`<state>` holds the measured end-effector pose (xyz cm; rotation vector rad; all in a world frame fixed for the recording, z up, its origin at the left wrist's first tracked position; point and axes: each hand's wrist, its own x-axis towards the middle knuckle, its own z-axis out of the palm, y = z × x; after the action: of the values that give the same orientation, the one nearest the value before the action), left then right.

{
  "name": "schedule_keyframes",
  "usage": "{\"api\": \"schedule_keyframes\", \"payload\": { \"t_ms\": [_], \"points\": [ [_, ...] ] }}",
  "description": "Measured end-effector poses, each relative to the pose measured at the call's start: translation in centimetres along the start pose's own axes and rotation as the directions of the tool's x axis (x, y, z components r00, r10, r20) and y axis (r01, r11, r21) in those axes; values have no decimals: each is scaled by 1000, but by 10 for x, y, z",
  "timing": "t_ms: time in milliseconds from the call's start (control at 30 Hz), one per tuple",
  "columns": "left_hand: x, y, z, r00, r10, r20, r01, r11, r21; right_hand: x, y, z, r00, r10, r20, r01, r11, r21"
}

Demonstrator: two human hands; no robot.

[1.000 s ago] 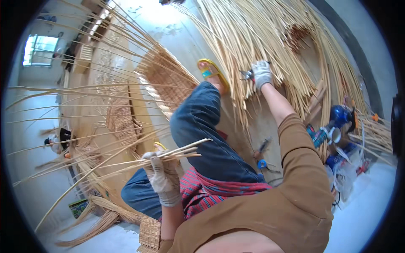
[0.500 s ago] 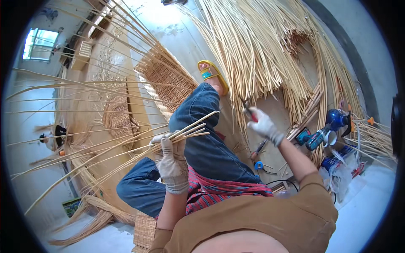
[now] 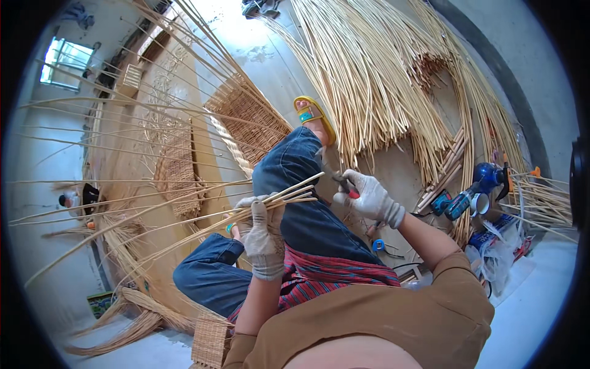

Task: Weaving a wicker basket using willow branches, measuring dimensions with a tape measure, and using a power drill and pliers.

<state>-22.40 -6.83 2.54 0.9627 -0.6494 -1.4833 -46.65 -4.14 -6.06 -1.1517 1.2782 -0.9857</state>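
Note:
My left hand (image 3: 260,237), in a white work glove, is closed round a small bundle of pale wicker rods (image 3: 289,195). Their short, cut-looking ends point right over my knee; the long ends fan out to the left. Just right of these ends is my gloved right hand (image 3: 367,198), wrapped round pruning shears (image 3: 342,179) with a dark metal head and red on the handle. The shears' tip is blurred and stands apart from the rods. A woven wicker panel (image 3: 249,126) with a pale braided edge lies beyond my knee.
A large heap of wicker rods (image 3: 375,80) covers the floor ahead. At right are a cordless drill (image 3: 458,206), a blue tape measure (image 3: 378,245) and a plastic bag (image 3: 491,255). Another woven piece (image 3: 178,169) lies left. A person (image 3: 77,200) is at the far left.
My right hand has brought the shears left and down from the heap's edge toward the rod ends. My left hand keeps its hold, shifted slightly right in view.

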Motion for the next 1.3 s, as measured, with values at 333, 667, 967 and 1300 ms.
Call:
{"api": "schedule_keyframes", "payload": {
  "t_ms": [333,667,967,1300],
  "points": [
    [-15,34,-12,958,288,16,-288,957,26,105,76,-75,845,-248,-474,-268,570,-777],
    [-24,79,-4,883,-15,469,40,998,-44,27,-159,49,676,-697,240,701,708,80],
    [-10,77,-87,855,36,517,-317,825,468,22,-177,88,612,-464,640,452,870,198],
    [39,-20,-183,927,-322,193,373,739,-562,48,-71,182,410,-460,787,271,886,377]
  ]
}}
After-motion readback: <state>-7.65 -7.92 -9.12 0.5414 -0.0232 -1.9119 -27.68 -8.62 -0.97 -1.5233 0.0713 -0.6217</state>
